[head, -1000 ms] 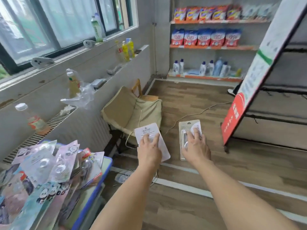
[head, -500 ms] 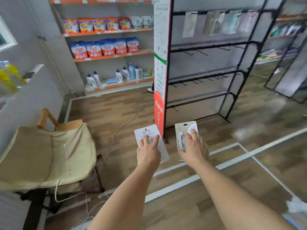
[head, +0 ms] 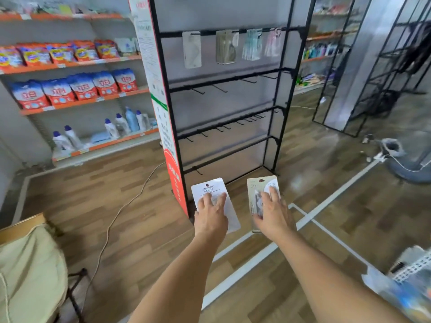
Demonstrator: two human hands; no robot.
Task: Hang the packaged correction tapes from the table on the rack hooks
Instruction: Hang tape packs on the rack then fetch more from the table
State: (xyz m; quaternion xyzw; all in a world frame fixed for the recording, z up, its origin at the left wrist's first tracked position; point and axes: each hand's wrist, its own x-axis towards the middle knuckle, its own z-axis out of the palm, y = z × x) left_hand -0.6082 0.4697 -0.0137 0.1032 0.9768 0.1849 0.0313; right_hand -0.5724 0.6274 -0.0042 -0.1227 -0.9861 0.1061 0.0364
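My left hand (head: 211, 215) holds a white correction tape package (head: 208, 187) with its printed top pointing away from me. My right hand (head: 271, 213) holds a beige correction tape package (head: 255, 187), fingers spread over its blister. Both packages are held low in front of the black wire rack (head: 224, 89). The rack's top rail carries several hanging packages (head: 225, 46). Its lower rails have bare hooks (head: 221, 88). Neither package touches the rack.
A red and white sign panel (head: 163, 117) forms the rack's left side. Shelves with detergent bags and bottles (head: 77, 89) stand at the left. A cushioned chair (head: 30, 271) is at the lower left, a cable (head: 112, 224) crosses the wood floor, and further black racks (head: 384, 73) stand at the right.
The view has swung right from the table and window to face the rack, which is now closer. Both hands keep holding their packages in the same way.
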